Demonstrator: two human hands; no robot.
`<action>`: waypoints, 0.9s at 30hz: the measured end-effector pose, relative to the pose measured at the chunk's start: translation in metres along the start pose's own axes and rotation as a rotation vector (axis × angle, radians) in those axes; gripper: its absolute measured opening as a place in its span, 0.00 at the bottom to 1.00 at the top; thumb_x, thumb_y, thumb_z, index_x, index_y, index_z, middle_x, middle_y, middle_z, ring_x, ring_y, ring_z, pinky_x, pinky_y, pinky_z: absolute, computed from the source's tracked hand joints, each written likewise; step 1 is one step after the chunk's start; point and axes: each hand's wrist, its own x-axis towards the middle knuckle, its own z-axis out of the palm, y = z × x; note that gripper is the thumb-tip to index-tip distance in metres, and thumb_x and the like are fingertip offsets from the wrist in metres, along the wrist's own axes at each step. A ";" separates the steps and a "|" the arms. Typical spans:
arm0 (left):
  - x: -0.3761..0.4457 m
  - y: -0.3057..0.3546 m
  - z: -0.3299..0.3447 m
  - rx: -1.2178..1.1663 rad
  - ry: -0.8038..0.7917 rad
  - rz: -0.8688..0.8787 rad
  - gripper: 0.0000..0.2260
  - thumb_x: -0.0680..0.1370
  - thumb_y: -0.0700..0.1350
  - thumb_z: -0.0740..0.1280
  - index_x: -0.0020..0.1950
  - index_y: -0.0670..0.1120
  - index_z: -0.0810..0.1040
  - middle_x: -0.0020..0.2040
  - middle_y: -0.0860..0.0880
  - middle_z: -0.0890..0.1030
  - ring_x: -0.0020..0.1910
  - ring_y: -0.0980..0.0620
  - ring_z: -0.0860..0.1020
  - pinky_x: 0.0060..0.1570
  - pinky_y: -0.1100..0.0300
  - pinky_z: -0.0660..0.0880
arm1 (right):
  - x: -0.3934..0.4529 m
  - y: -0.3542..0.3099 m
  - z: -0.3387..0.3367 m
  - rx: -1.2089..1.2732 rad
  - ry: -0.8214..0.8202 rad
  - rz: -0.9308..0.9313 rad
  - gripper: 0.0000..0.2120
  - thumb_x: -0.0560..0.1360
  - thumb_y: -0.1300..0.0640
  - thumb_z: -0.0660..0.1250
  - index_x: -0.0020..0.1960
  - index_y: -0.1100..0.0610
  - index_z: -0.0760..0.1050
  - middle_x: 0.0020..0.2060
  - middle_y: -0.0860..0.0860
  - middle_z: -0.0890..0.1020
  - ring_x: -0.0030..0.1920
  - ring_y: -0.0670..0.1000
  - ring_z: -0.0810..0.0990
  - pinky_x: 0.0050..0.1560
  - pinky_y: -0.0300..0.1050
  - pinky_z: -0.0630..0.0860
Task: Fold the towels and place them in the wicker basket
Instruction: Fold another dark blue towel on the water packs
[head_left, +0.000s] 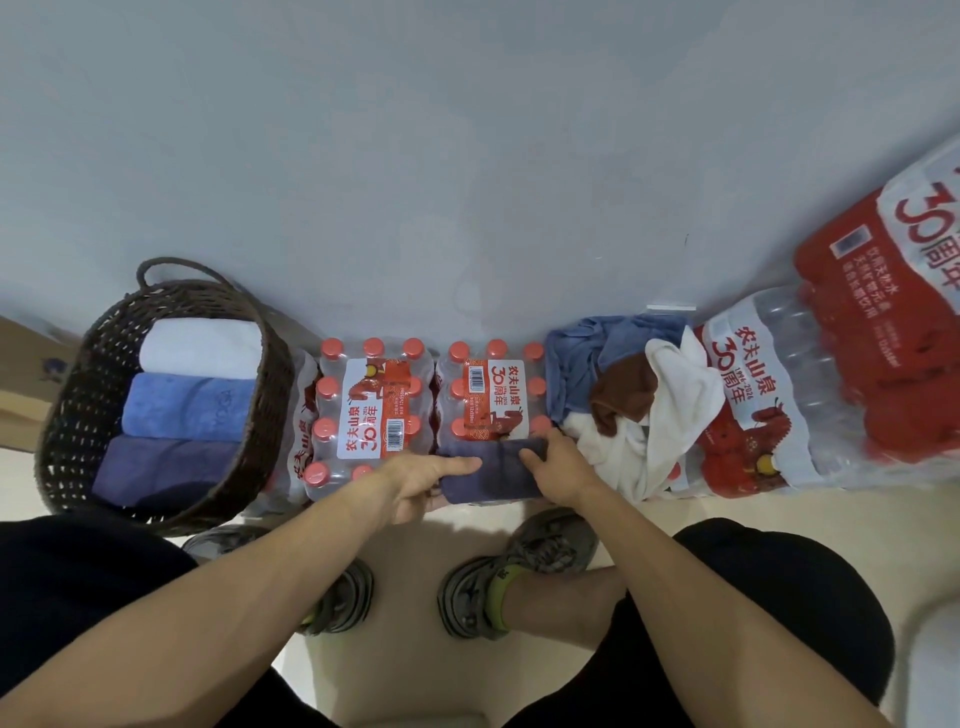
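A folded dark grey-blue towel (498, 470) lies on the near edge of a pack of water bottles (491, 400). My left hand (423, 480) holds its left end, index finger stretched along the top. My right hand (558, 465) grips its right end with curled fingers. To the left stands the dark wicker basket (78, 405), holding a white towel (202, 348), a light blue towel (189, 405) and a dark blue towel (161, 473), all folded. A heap of unfolded towels (623, 395), blue, brown and white, lies to the right.
A second bottle pack (371, 410) sits between the basket and the towel. Bigger shrink-wrapped bottle packs (769, 400) stand at the right against the grey wall (467, 156). My shoes (483, 592) rest on the pale floor below the hands.
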 end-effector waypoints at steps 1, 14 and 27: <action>-0.001 0.001 -0.001 0.039 -0.010 0.000 0.23 0.67 0.41 0.80 0.58 0.41 0.78 0.48 0.45 0.84 0.47 0.49 0.82 0.31 0.64 0.78 | -0.002 -0.002 -0.002 -0.018 -0.022 -0.013 0.15 0.81 0.57 0.61 0.67 0.55 0.66 0.64 0.57 0.74 0.63 0.58 0.75 0.64 0.51 0.73; -0.092 0.078 -0.032 1.261 -0.146 0.913 0.16 0.72 0.44 0.74 0.59 0.49 0.81 0.52 0.53 0.83 0.49 0.56 0.79 0.51 0.64 0.75 | -0.057 -0.108 -0.004 0.069 -0.194 -0.757 0.37 0.64 0.47 0.81 0.68 0.43 0.67 0.60 0.39 0.76 0.60 0.40 0.76 0.58 0.38 0.73; -0.142 0.151 -0.214 1.238 -0.060 0.493 0.07 0.76 0.39 0.72 0.51 0.48 0.84 0.47 0.46 0.85 0.48 0.50 0.82 0.54 0.58 0.76 | -0.053 -0.216 0.071 -0.033 -0.382 -0.707 0.13 0.81 0.45 0.63 0.44 0.52 0.73 0.38 0.48 0.79 0.38 0.47 0.76 0.44 0.47 0.73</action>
